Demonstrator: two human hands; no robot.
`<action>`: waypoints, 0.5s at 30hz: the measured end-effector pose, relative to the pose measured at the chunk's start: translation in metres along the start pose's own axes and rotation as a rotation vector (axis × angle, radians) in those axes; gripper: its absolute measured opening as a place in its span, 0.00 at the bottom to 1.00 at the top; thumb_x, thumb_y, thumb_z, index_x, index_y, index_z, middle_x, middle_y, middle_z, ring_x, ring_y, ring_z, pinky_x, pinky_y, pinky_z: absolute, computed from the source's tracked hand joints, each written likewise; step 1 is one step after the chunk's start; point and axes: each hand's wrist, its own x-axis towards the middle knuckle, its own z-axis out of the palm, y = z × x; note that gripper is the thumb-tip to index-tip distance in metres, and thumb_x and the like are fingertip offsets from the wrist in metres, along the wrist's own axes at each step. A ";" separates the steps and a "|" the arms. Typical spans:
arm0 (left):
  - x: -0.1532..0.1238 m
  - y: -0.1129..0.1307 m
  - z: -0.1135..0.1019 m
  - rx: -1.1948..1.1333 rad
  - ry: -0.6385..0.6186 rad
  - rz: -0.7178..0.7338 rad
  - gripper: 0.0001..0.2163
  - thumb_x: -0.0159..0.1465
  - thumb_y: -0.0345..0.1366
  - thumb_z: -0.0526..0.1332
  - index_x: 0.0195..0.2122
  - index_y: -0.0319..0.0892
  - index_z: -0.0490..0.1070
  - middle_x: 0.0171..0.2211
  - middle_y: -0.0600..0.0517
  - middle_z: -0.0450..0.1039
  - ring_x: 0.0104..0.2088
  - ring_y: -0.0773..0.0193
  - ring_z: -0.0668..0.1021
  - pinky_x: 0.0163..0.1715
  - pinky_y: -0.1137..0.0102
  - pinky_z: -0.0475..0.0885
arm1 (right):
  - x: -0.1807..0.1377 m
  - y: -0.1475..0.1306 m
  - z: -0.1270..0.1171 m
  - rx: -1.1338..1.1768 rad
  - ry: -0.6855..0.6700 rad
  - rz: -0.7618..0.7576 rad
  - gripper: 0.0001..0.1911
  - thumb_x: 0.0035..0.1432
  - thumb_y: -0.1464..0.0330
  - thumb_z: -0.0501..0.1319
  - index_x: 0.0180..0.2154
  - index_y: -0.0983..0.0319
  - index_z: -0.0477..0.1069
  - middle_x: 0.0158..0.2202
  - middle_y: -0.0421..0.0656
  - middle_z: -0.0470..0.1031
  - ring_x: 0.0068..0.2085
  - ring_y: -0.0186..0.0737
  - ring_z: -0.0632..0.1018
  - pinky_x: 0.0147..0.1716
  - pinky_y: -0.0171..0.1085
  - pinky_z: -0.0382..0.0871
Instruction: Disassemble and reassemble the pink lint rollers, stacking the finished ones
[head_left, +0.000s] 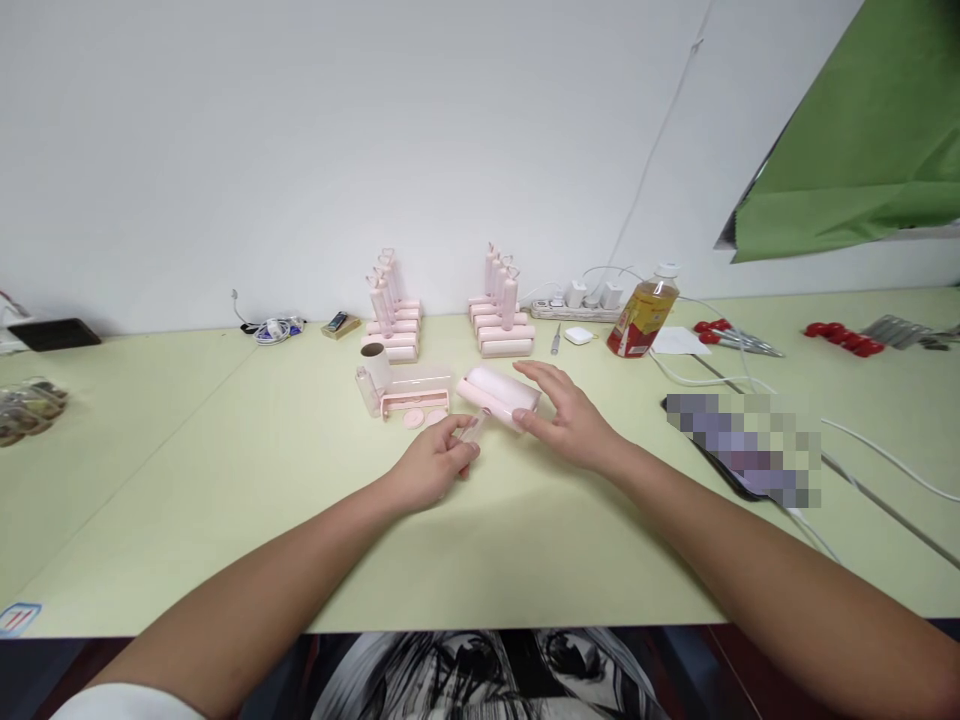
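A pink lint roller [498, 394] is held tilted just above the table between my two hands. My left hand [435, 462] is closed round its clear handle [472, 428]. With thumb and fingers my right hand [564, 415] grips the right end of the roller's case. Left of it lie parts of another lint roller: a pink case half [414, 402], a clear cover [421, 381], a paper roll [374, 365] standing on end, a handle [367, 390] and pink round caps [414, 419].
Assembled lint rollers form a left row [393, 340] and a right row [505, 340] near the wall. A drink bottle [643, 312], a power strip [577, 310] and a utility knife [556, 340] stand or lie right of them. A phone [739, 450] and cables lie farther right.
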 end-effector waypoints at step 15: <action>-0.005 0.002 0.015 -0.232 -0.221 0.248 0.17 0.64 0.43 0.55 0.51 0.40 0.67 0.38 0.50 0.66 0.30 0.68 0.69 0.23 0.74 0.64 | -0.007 -0.042 0.011 -0.490 -0.186 -0.313 0.13 0.59 0.72 0.59 0.46 0.63 0.74 0.35 0.48 0.72 0.38 0.47 0.68 0.36 0.42 0.58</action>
